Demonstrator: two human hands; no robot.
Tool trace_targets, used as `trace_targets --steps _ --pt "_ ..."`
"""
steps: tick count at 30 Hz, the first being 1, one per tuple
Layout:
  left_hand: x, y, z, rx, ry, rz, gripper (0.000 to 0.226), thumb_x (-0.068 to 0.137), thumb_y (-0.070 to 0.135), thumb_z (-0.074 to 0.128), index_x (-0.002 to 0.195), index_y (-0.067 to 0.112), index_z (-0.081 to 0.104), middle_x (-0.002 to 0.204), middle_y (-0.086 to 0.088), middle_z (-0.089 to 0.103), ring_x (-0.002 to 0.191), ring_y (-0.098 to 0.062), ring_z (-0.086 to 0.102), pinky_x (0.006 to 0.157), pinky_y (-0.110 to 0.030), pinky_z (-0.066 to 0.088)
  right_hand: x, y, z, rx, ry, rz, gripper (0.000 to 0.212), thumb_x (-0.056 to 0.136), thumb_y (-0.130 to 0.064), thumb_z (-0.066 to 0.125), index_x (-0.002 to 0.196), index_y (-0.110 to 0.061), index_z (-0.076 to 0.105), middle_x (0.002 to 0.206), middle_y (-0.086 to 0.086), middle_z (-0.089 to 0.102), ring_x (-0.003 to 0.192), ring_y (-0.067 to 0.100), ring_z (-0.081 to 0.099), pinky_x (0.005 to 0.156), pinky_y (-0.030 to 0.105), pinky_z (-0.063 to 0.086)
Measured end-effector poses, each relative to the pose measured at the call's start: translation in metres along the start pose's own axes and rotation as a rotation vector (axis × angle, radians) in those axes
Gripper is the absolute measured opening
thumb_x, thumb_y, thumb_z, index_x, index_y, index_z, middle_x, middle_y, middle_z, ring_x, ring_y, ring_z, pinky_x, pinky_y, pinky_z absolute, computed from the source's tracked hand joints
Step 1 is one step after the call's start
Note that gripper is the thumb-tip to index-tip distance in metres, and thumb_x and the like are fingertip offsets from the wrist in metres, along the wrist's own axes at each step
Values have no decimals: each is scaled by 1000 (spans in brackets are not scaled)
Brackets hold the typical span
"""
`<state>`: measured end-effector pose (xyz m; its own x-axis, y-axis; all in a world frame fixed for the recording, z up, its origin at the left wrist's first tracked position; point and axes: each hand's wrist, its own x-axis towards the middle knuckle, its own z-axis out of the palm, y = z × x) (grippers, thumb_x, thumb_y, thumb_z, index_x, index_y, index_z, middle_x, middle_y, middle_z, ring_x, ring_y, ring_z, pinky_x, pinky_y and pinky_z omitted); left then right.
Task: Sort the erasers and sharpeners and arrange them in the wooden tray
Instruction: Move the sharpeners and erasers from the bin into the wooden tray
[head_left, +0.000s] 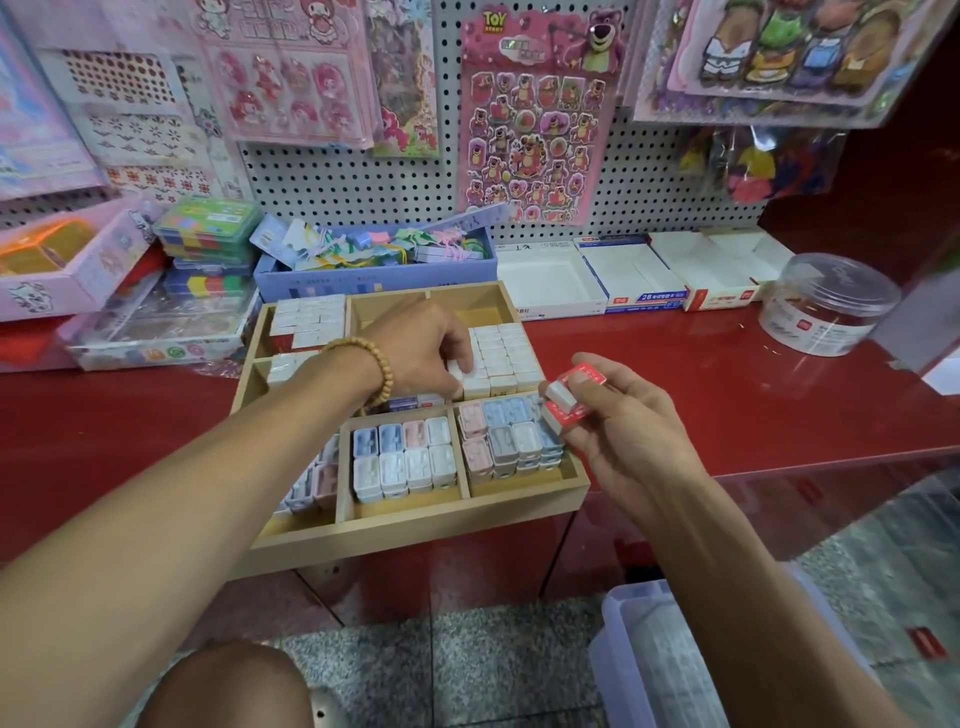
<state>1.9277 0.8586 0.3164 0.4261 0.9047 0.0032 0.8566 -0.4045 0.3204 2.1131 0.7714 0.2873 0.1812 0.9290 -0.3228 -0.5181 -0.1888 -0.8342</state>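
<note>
A wooden tray (415, 525) with several compartments sits on the red counter, its front edge jutting past the counter. White erasers (506, 358) fill a middle compartment, and more white erasers (309, 317) sit at the back left. Pastel sharpeners (402, 457) fill the front compartments. My left hand (415, 351), with a bead bracelet on the wrist, reaches into the tray and pinches a white eraser (460, 371) at the row's left end. My right hand (618, 415) hovers at the tray's right edge, gripping red-sleeved erasers (569, 397).
Empty white cardboard boxes (639, 275) and a clear round tub (826, 306) stand on the red counter (727, 395) to the right. A blue box of trinkets (374, 260) lies behind the tray, toy boxes to the left. A clear plastic bin (654, 654) is on the floor.
</note>
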Motion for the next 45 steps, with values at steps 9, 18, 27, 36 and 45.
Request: trace_targets --steps 9,18,27,36,45 --pt "-20 -4 2 -265 190 7 6 84 23 74 87 19 72 86 7 69 80 -5 63 76 -22 51 -1 1 7 88 -56 -59 20 96 3 56 113 -6 59 102 17 64 99 31 69 77 36 61" --pt "-72 25 16 -1261 185 -257 7 82 1 72 86 3 66 68 -12 68 59 -21 68 56 -23 58 -14 15 53 9 -176 -197 19 92 0 62 105 -14 56 96 9 69 79 16 67 71 25 56" --pt "-85 -35 -29 -963 370 -305 14 83 -1 70 83 13 72 83 -13 71 60 -17 70 56 -24 56 -15 25 94 -450 -190 -311 9 91 -12 71 99 -11 66 80 0 76 72 14 67 66 30 53" --pt "-69 -140 -66 -132 362 -280 22 84 12 70 106 16 71 89 2 65 70 -8 57 70 -18 40 13 34 137 -534 -221 -318 10 91 -2 68 99 2 72 81 16 62 57 10 61 66 20 59" --pt "-29 -163 -53 8 326 -213 16 82 6 68 95 13 73 88 0 68 76 -11 56 76 -19 41 41 38 140 -532 -215 -339 16 90 0 69 105 5 70 79 14 63 61 10 67 70 24 61"
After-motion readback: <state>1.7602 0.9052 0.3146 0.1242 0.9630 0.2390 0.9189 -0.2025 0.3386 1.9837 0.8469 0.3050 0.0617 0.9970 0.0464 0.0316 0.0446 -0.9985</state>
